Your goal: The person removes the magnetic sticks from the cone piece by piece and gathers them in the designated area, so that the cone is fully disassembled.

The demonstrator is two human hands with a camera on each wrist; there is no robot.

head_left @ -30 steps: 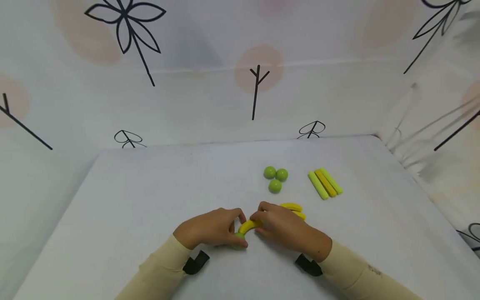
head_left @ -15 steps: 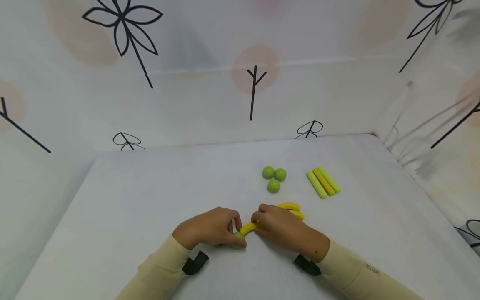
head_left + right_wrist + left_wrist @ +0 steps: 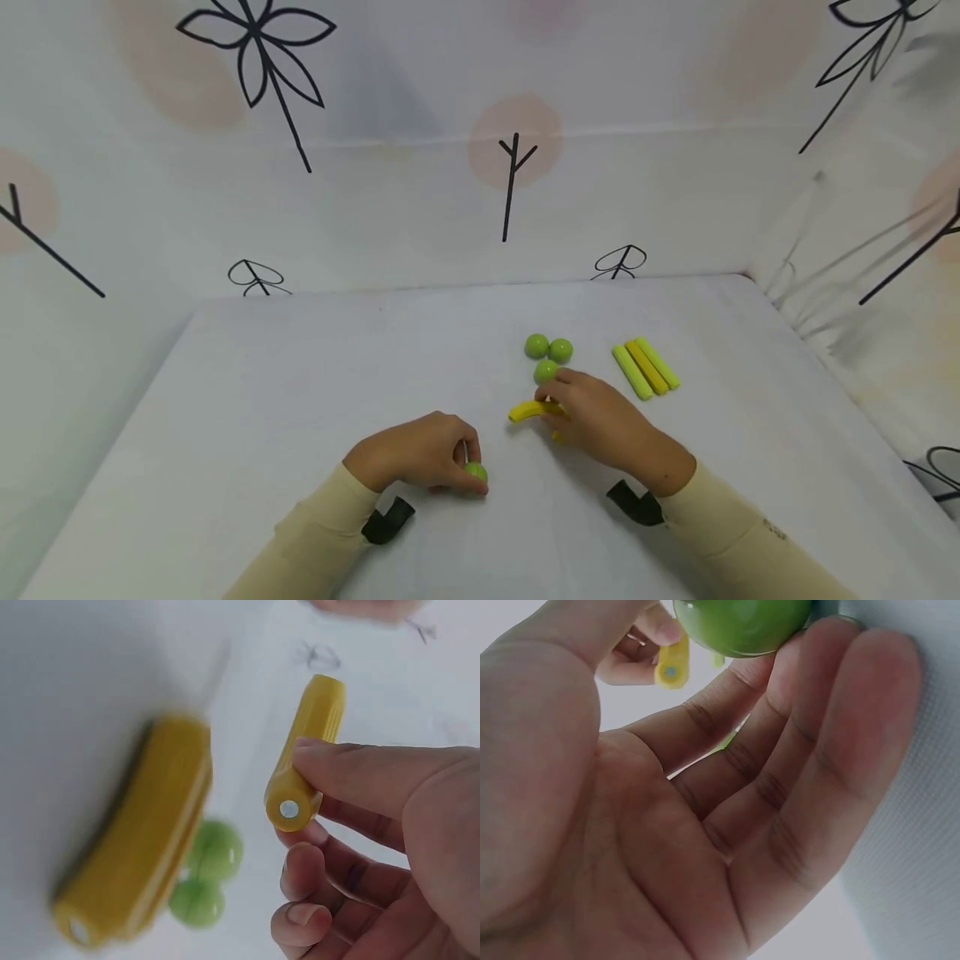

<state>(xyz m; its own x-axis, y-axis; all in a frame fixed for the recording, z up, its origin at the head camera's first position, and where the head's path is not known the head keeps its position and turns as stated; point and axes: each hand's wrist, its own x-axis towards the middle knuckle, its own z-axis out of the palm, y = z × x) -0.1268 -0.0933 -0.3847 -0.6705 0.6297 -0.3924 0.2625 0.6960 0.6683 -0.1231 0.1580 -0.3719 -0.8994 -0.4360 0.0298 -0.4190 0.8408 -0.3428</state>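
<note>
My left hand (image 3: 420, 454) holds a glossy green ball (image 3: 476, 472) low over the white table, thumb in front and fingers curled behind. The ball (image 3: 742, 622) fills the top of the left wrist view. Farther right, my right hand (image 3: 600, 421) pinches a curved yellow magnetic stick (image 3: 531, 411) between thumb and fingers. A round silvery spot shows in the end of this stick (image 3: 315, 720) in the right wrist view. Curved yellow sticks (image 3: 142, 832) lie on the table beneath my right hand, mostly hidden in the head view except for one yellow tip (image 3: 557, 437).
Just beyond my right hand, a loose group of three green balls (image 3: 537, 346) sits on the table (image 3: 315, 367). To their right lie three straight sticks (image 3: 647, 367) side by side, yellow between two lime ones. Patterned white cloth (image 3: 390, 208) rises behind the table.
My right hand has moved up and right, carrying the curved yellow stick away from the green ball, where its end was before. The left hand stays in place with the ball.
</note>
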